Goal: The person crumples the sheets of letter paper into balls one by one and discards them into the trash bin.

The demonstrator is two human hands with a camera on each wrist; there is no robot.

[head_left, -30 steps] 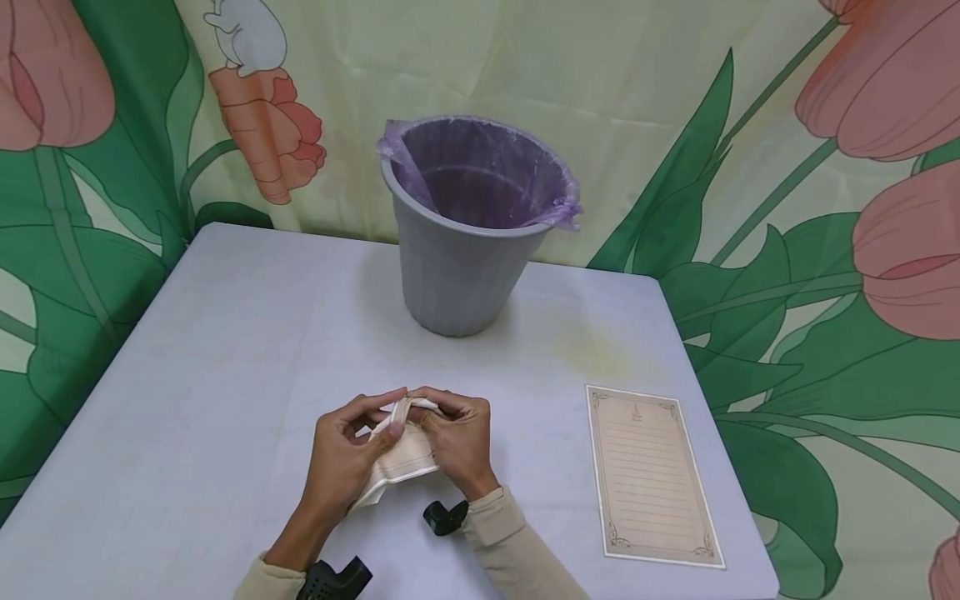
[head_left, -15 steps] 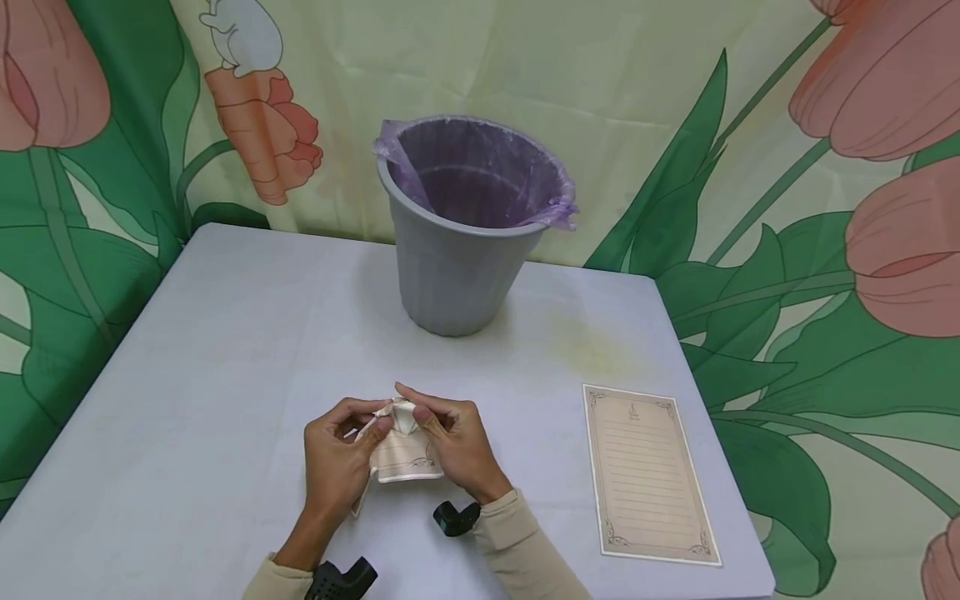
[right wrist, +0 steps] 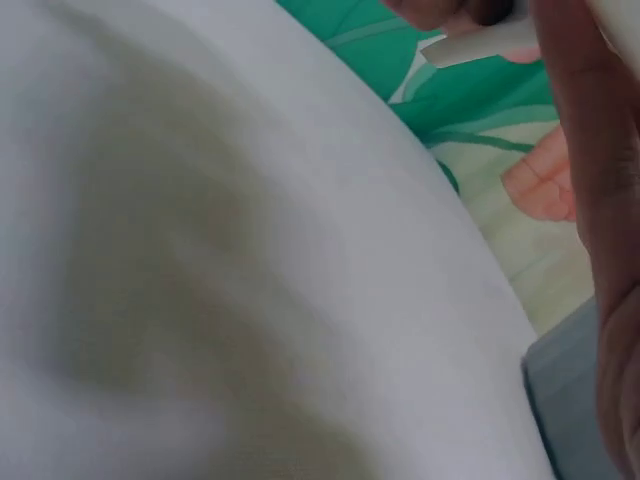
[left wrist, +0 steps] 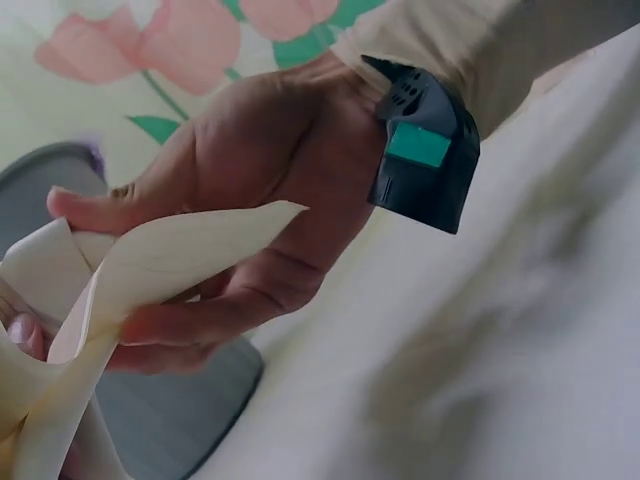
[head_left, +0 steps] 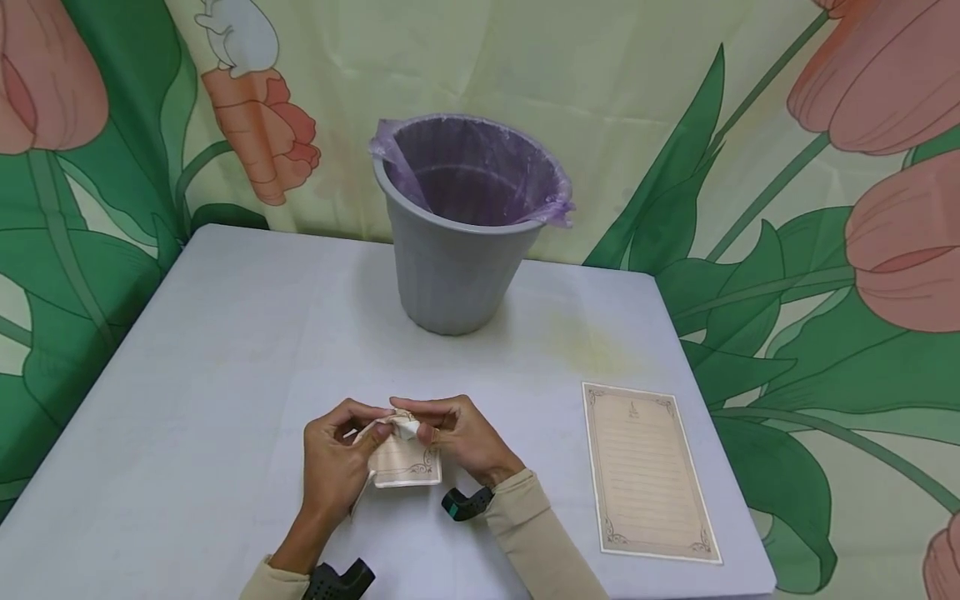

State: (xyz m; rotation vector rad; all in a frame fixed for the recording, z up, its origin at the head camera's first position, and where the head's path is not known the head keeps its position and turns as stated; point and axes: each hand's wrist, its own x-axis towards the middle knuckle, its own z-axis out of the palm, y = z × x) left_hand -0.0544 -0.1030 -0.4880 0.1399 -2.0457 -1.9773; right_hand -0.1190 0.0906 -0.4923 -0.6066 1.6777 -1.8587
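Note:
Low in the middle of the head view, a cream sheet of lined paper with an ornate border (head_left: 405, 468) is folded and bunched at its upper edge. My left hand (head_left: 332, 454) pinches its left side between thumb and fingers. On the other side, my right hand (head_left: 474, 437) holds the bunched top, thumb below and fingers above. The left wrist view shows the right hand (left wrist: 290, 180) around curled paper strips (left wrist: 170, 255). Only part of a hand (right wrist: 605, 190) and a pale paper edge (right wrist: 480, 43) appear in the right wrist view; which hand is unclear.
A grey bin (head_left: 457, 275) with a purple liner (head_left: 405, 171) stands at the back of the white table (head_left: 247, 350). A similar lined sheet (head_left: 651, 475) lies flat on the right. Behind hangs a tulip-patterned cloth (head_left: 600, 100).
The right hand has shifted slightly right, its wrist swinging outward, and its fingers now lie over the paper's top. The paper's lower part has turned to face the camera more. The left hand barely moved.

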